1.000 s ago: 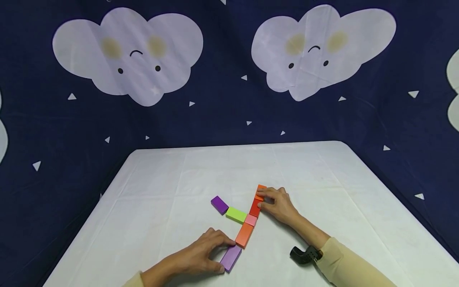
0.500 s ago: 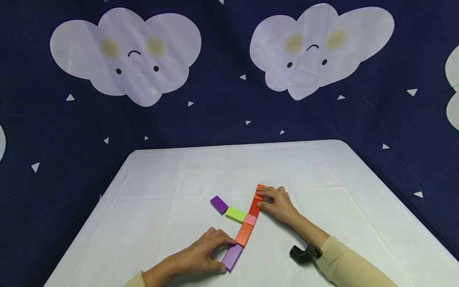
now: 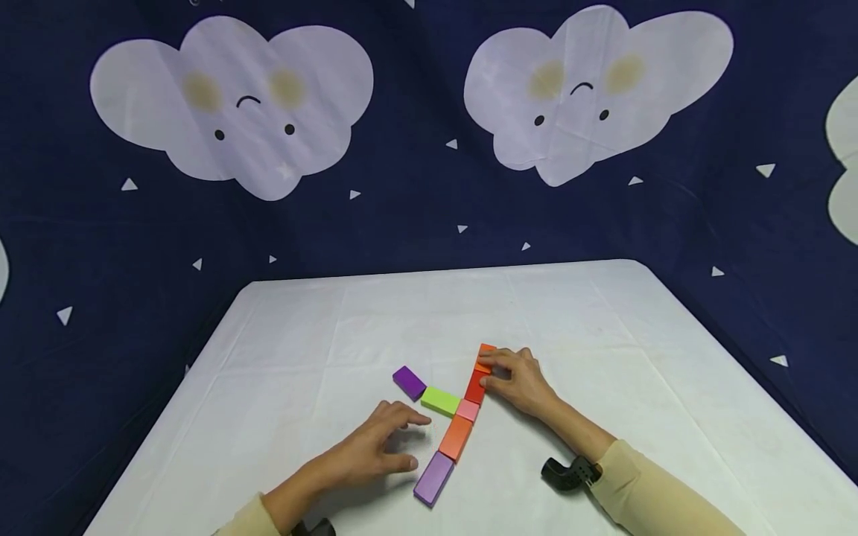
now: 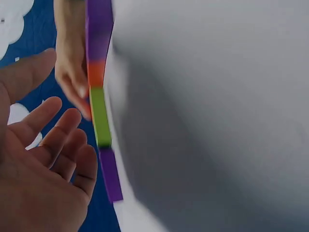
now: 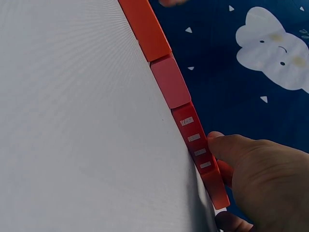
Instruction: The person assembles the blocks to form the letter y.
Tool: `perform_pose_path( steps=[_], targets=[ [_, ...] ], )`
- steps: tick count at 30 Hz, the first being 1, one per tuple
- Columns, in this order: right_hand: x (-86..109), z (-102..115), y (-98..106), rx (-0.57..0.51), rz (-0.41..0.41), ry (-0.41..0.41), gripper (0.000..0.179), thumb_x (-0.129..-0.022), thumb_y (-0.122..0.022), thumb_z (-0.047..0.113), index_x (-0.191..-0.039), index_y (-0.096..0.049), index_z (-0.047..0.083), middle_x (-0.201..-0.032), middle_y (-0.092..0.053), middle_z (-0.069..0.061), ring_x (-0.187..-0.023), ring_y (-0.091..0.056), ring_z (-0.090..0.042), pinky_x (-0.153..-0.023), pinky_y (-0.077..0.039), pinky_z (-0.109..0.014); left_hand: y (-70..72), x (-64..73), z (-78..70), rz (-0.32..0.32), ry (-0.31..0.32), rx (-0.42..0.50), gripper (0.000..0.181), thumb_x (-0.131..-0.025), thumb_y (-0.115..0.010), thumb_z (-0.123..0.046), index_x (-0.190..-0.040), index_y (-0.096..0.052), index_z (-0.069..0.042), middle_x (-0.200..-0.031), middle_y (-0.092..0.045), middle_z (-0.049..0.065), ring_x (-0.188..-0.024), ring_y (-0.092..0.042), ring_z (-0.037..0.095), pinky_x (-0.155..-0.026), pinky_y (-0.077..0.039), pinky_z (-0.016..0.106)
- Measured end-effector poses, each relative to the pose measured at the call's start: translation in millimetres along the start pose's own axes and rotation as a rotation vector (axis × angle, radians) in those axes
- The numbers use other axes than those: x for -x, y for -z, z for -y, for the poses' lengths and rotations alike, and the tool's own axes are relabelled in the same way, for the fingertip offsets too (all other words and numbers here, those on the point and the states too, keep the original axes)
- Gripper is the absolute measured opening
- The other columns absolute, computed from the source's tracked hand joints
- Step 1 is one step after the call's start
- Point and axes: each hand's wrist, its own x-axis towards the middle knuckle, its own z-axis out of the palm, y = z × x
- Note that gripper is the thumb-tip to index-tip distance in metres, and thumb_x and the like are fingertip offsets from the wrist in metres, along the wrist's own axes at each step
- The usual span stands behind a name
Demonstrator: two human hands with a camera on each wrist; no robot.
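Note:
In the head view, flat rectangular blocks lie in a branching line. A lilac block [image 3: 433,479] is nearest, then an orange-red block [image 3: 456,438], a small pink block [image 3: 468,410], a red block [image 3: 475,387] and an orange block [image 3: 485,362] at the far end. From the pink one a lime green block [image 3: 440,400] and a dark purple block [image 3: 410,383] branch left. My left hand [image 3: 365,450] hovers left of the lilac block, fingers spread, touching nothing. My right hand [image 3: 521,383] holds the far end, thumb against red, index finger over orange.
A white-covered table [image 3: 295,335] lies under the blocks. A dark blue cloth [image 3: 415,231] with cloud prints stands behind it. A black wrist device [image 3: 570,475] sits by my right sleeve, and another black piece [image 3: 315,528] shows under my left wrist.
My left hand has let go of the lilac block and drawn back to the left, its fingers opening. Earlier the lilac block shifted slightly against the orange-red one. My right hand stays put.

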Motion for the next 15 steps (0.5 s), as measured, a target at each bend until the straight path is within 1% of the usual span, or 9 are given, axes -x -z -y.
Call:
perform_pose_path(
  steps=[1,4,8,11,15],
  targets=[
    [0.1,-0.2,0.1,0.001,-0.001,-0.001,0.038,-0.076,-0.076,0.025,-0.113,-0.07,0.018,-0.12,-0.066,0.001,-0.08,-0.038,-0.013,-0.078,-0.028,-0.032,3.7,-2.8,1.6,-0.02,0.015,0.007,0.052,-0.081,-0.072,-0.028,-0.13,-0.053,-0.022,-0.124,-0.052,-0.007,-0.111,-0.042,0.015,-0.092,-0.041,0.032],
    [0.5,-0.9,-0.3,0.005,-0.003,0.002,0.038,-0.075,-0.076,0.026,-0.112,-0.07,0.018,-0.12,-0.066,0.001,-0.079,-0.038,-0.013,-0.078,-0.028,-0.032,14.1,-12.4,7.4,-0.073,0.026,0.02,0.051,-0.082,-0.072,-0.022,-0.13,-0.054,-0.019,-0.125,-0.053,-0.002,-0.113,-0.043,0.02,-0.092,-0.041,0.039],
    [0.7,-1.3,-0.7,0.012,-0.005,0.005,0.038,-0.075,-0.077,0.027,-0.112,-0.07,0.018,-0.119,-0.066,0.0,-0.079,-0.038,-0.012,-0.078,-0.028,-0.032,24.4,-26.8,17.5,-0.135,0.005,0.029,0.05,-0.082,-0.072,-0.018,-0.128,-0.055,-0.016,-0.124,-0.054,0.003,-0.113,-0.042,0.023,-0.092,-0.04,0.044],
    [0.1,-0.6,-0.3,0.015,-0.005,0.005,0.039,-0.075,-0.076,0.027,-0.112,-0.07,0.018,-0.12,-0.066,0.0,-0.079,-0.038,-0.012,-0.077,-0.028,-0.032,30.1,-37.7,25.9,-0.176,-0.009,0.027,0.049,-0.081,-0.072,-0.016,-0.127,-0.055,-0.013,-0.123,-0.055,0.006,-0.112,-0.042,0.025,-0.09,-0.04,0.042],
    [-0.3,0.2,0.2,0.007,-0.003,0.0,0.039,-0.075,-0.076,0.027,-0.112,-0.07,0.018,-0.12,-0.066,0.0,-0.08,-0.038,-0.013,-0.077,-0.028,-0.032,37.9,-52.1,38.3,-0.19,0.02,0.025,0.051,-0.08,-0.073,-0.012,-0.127,-0.055,-0.011,-0.125,-0.054,0.006,-0.114,-0.041,0.026,-0.09,-0.039,0.041]
  ],
)
